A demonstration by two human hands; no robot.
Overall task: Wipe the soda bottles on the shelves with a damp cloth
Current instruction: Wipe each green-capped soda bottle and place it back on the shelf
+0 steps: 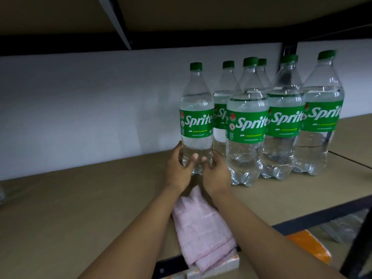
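Looking down through the head cam: both hands are on one Sprite bottle (196, 109), which is upright and at the brown shelf (80, 208). I can't tell if its base actually touches the board. The left hand (178, 168) wraps the bottle's lower left side and the right hand (216, 172) its lower right. The fingers (192, 159) curl round the clear part under the green label, so it's a proper two-handed hold. The pink cloth (201, 224) lies loose just in front of that bottle, between the forearms. The other Sprite bottles (246, 137) stand bunched just to its right.
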